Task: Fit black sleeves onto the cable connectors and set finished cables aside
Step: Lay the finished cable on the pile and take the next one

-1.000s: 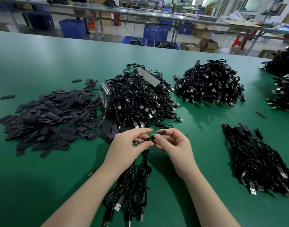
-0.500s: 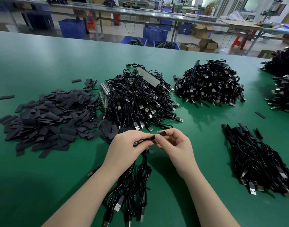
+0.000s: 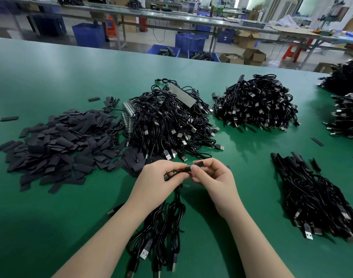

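Note:
My left hand [image 3: 158, 180] grips the connector ends of a small bunch of black cables [image 3: 163, 227], which hang down onto the green table toward me. My right hand [image 3: 212, 176] pinches a black sleeve [image 3: 198, 163] at the tip of one connector, right against the left fingers. The connector itself is mostly hidden between the fingers. A wide heap of flat black sleeves [image 3: 57, 147] lies at the left. A pile of sleeved cables [image 3: 315, 197] lies at the right.
A big tangle of black USB cables [image 3: 171, 125] sits just beyond my hands, another heap [image 3: 255, 105] behind it to the right, and more piles [image 3: 347, 115] at the far right edge. Stray sleeves [image 3: 317, 141] lie on the table [image 3: 51, 217]. Blue crates [image 3: 189, 42] stand on the floor beyond.
The hands stayed in place; the right fingers have worked the sleeve slightly along the connector toward the left hand.

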Motion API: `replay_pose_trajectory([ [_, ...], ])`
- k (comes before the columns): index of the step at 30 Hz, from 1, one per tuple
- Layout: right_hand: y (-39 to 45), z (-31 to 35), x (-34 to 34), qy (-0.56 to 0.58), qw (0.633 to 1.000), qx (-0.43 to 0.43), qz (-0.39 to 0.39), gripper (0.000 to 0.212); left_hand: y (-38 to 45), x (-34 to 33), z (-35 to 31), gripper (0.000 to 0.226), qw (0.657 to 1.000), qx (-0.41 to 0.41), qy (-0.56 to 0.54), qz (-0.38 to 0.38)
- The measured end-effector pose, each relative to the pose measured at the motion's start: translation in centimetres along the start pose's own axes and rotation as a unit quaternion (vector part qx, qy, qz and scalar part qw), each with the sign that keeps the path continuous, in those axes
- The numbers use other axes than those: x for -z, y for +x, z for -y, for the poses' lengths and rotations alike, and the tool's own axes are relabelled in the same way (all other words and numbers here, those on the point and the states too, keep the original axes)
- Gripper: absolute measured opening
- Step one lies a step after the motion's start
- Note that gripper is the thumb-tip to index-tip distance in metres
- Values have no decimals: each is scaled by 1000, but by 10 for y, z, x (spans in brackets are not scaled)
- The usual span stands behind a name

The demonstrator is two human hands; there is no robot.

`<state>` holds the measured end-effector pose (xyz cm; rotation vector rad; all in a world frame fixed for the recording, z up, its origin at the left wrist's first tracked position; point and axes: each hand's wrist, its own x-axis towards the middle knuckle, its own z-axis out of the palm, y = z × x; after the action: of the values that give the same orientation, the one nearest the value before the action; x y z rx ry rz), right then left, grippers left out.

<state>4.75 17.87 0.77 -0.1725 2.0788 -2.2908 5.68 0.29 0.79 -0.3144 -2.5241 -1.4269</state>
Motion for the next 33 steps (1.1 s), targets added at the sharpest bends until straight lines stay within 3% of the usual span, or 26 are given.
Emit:
replay_pose_trajectory([
  [6, -1, 1, -3, -13, 1000, 5, -6, 12, 0, 2, -2, 30, 1000, -1, -3, 4],
  [15, -4, 3, -5, 3, 1000, 0, -10, 14, -1, 2, 0, 20, 999, 20, -38, 5],
  [19, -4, 5, -6, 8, 1000, -10, 5, 7, 0, 2, 0, 25, 999, 20, -43, -5],
  [22, -5, 5, -7, 6, 1000, -10, 9, 13, -2, 1, -1, 32, 998, 31, -50, -17],
  [25, -7, 9, -8, 16, 1000, -13, 10, 7, -3, 1, -4, 31, 999, 25, -35, -20],
  [33, -6, 7, -10, -6, 999, -30, -16, 15, -7, 1, -11, 21, 993, 32, 90, -67],
])
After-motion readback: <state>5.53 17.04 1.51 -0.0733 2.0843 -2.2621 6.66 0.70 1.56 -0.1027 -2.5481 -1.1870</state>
